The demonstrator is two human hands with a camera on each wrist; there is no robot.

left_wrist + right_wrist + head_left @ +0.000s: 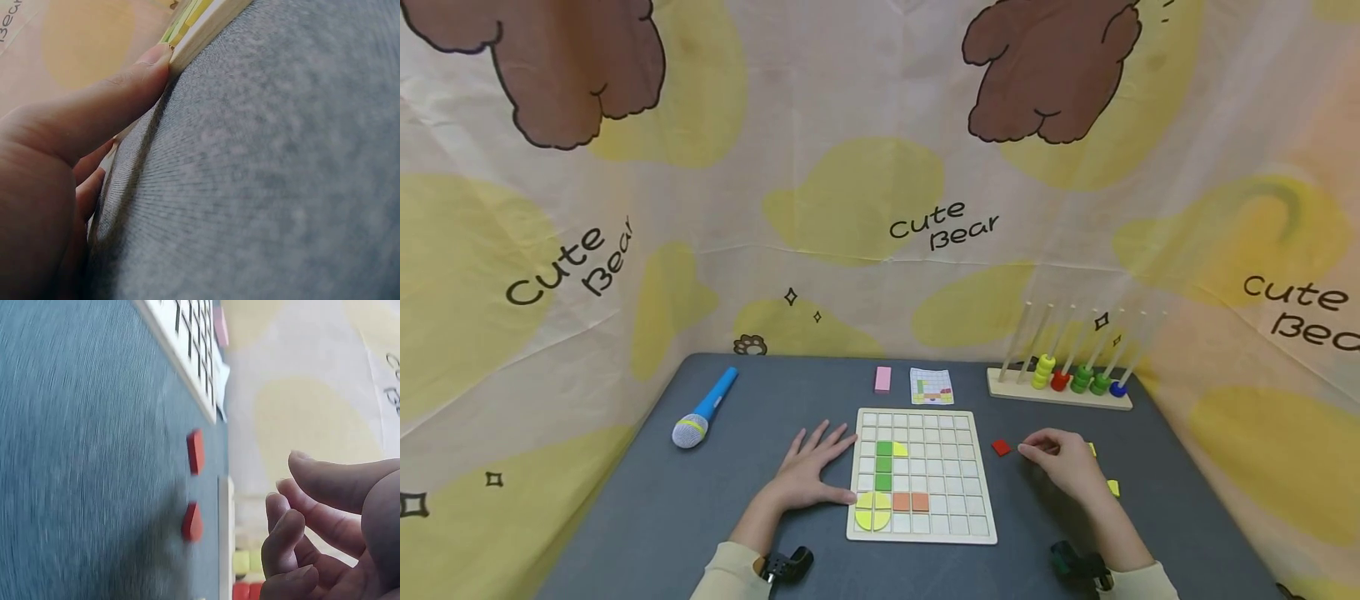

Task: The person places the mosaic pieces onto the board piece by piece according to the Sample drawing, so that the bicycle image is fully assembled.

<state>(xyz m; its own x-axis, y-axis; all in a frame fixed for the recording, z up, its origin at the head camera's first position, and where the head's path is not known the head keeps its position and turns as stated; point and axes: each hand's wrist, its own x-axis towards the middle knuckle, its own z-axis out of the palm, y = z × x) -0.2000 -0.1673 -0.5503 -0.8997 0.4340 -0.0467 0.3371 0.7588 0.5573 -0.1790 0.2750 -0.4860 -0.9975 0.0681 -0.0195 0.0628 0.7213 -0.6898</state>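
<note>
A white grid board point(955, 483) lies on the table. On it are a column of green squares point(883, 463), a yellow quarter-round piece point(900, 450), yellow pieces point(873, 511) forming a circle and two orange squares point(911, 502). My left hand point(812, 471), fingers spread, touches the board's left edge; the thumb point(134, 87) presses its side in the left wrist view. Right of the board, my right hand point(1063, 460) hovers with fingers loosely bent, nothing between thumb and fingertips. Below it in the right wrist view lie a red square piece point(195, 452) and another red piece point(192, 522).
Yellow pieces point(1113, 487) lie partly behind the right hand. A pink block point(882, 380) and a pattern card point(931, 387) sit behind the board. A bead-and-peg counting stand point(1060, 396) is at the back right, a blue toy microphone point(706, 408) at the left.
</note>
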